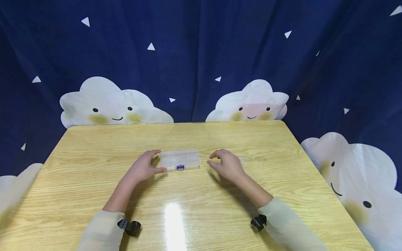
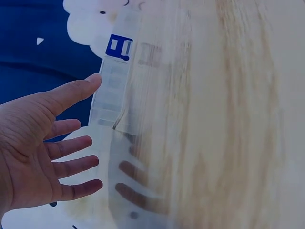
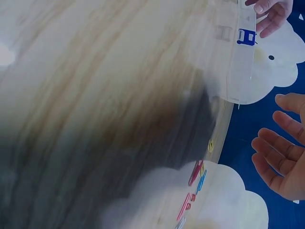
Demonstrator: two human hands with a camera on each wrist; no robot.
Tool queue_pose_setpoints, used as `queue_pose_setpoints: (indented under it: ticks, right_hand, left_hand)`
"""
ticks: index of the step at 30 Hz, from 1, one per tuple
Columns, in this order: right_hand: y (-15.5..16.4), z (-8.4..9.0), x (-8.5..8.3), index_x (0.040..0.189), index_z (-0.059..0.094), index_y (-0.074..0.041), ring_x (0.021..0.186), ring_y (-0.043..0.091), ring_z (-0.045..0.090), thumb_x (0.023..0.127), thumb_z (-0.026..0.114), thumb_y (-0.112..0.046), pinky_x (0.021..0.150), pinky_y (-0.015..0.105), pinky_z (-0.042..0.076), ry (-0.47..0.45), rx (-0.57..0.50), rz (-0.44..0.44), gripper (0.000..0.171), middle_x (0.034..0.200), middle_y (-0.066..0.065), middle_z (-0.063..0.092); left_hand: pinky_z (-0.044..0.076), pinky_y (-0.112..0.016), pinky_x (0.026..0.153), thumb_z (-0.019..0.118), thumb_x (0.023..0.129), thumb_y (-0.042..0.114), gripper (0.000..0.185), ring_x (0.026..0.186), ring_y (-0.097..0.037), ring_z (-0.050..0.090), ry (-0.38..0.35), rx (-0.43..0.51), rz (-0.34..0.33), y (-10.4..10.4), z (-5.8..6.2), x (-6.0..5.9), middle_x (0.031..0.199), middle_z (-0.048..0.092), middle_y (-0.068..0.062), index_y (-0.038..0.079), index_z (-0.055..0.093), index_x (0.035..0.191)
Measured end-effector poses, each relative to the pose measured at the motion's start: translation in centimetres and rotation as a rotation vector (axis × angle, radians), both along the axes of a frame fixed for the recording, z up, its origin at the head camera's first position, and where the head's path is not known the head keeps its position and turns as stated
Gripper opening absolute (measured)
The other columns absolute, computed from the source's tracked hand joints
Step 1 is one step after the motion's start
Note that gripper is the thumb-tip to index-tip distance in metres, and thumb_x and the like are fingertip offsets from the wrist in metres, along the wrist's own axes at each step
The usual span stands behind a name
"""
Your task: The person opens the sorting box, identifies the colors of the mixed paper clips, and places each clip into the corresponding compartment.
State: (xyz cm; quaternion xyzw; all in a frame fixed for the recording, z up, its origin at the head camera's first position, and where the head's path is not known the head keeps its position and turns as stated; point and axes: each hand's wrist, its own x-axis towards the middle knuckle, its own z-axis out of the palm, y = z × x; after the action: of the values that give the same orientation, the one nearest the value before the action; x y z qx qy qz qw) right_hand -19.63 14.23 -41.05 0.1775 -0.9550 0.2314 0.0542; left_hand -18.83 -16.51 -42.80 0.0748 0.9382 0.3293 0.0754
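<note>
— While both hands sit low in the middle of the head view, what is the left hand [image 1: 142, 169] doing?

— It lies with its fingers relaxed and spread, its thumb tip at the left end of the clear plastic box [image 1: 180, 159]; whether it truly touches I cannot tell. It grasps nothing.

— And the right hand [image 1: 226, 164]?

— Loosely curved, fingers pointing toward the box's right end but apart from it, holding nothing.

— Where is the box itself?

— At the centre of the frame, flat on the wooden table [image 1: 94, 167], lid down, with a small blue latch [image 1: 180, 167] on its near edge.

— Anything beside it?

— Just right of the right hand, some small paper clips [image 3: 196, 183], red, blue and yellow in the right wrist view; in the head view they are only a faint glint.

— Further out?

— Pale sleeves [image 1: 100, 230] at the bottom of the frame, each with a black wrist mount [image 1: 130, 226], and a dark blue curtain [image 1: 201, 52] with smiling clouds across the top.
</note>
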Motion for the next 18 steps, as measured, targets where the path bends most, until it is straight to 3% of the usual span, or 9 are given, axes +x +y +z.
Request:
queue_pose_setpoints:
  ticks: [4, 18]
  right_hand:
    - [-0.5, -0.3, 0.1, 0.096, 0.071, -0.016, 0.089, 0.02, 0.064, 0.085, 0.067, -0.032, 0.075, 0.038, 0.051, 0.002, 0.008, 0.01, 0.02, 0.101, 0.001, 0.069]
    - [-2.0, -0.9, 0.1, 0.092, 0.071, -0.017, 0.081, 0.016, 0.064, 0.083, 0.068, -0.031, 0.067, 0.029, 0.049, 0.029, 0.025, 0.058, 0.017, 0.092, -0.001, 0.07]
  left_hand:
    - [0.03, -0.052, 0.107, 0.075, 0.077, 0.034, 0.081, 0.132, -0.042, 0.034, 0.002, 0.005, -0.004, 0.2, -0.3, -0.2, 0.143, 0.039, -0.025, 0.0, 0.038, 0.14]
    - [0.031, -0.051, 0.107, 0.075, 0.078, 0.033, 0.083, 0.133, -0.04, 0.035, -0.016, 0.013, -0.017, 0.7, -0.5, -0.4, 0.143, 0.04, -0.022, -0.001, 0.035, 0.141]
